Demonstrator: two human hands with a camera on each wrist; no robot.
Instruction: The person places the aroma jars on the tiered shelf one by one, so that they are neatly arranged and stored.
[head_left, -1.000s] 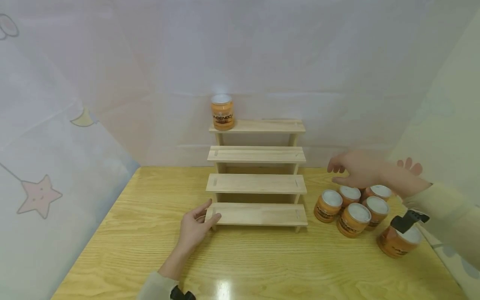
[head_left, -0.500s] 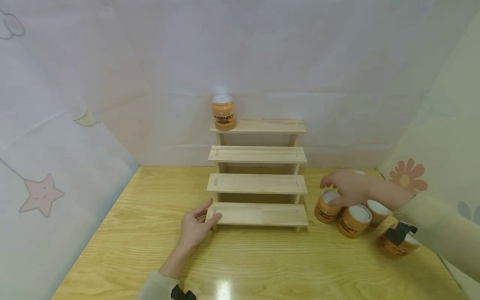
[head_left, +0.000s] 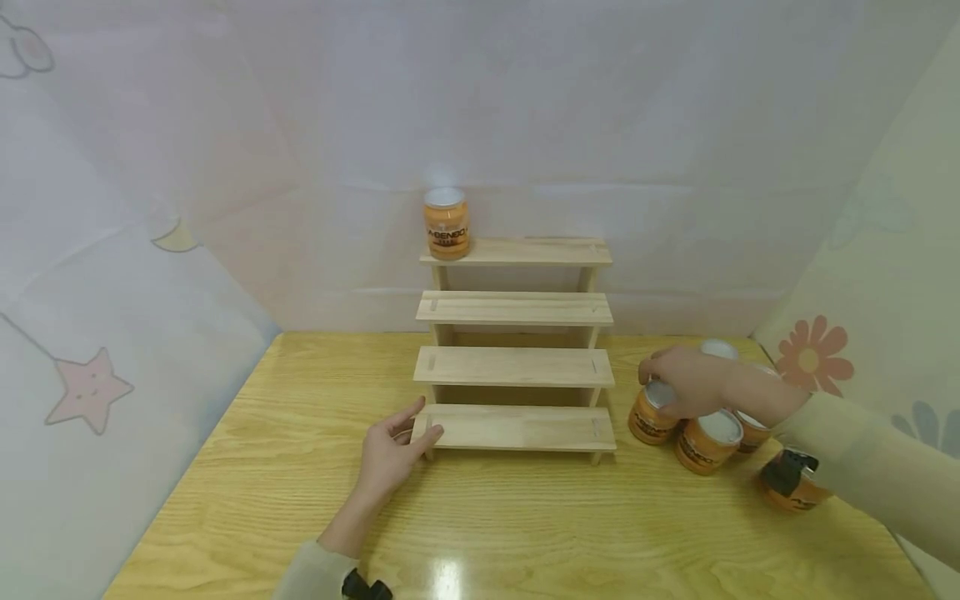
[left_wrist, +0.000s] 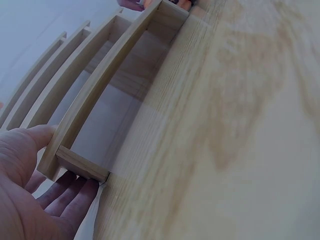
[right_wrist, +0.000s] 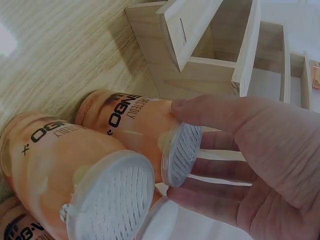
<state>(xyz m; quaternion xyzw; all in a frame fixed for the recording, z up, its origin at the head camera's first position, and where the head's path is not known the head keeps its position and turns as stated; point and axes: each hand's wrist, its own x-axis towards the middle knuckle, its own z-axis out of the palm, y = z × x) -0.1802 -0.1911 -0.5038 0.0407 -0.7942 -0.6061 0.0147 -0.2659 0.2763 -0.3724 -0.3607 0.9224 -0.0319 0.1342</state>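
An orange can with black lettering and a whitish top stands upright on the table, closest to the rack among the cans on the right. My right hand holds it near the top. In the right wrist view, the thumb lies on the can's side and the fingers reach behind its ridged top. My left hand grips the left end of the lowest step of a four-tier wooden rack, thumb on top and fingers beneath. One more orange can stands at the left end of the top step.
Several similar cans crowd beside the held one, including a front can and a back can; my arm partly hides them. Another can stands apart near the table's right edge. A pale printed cloth hangs behind.
My right hand has come down and slightly left from above the cans onto the one closest to the rack. My left hand stays on the lowest step.
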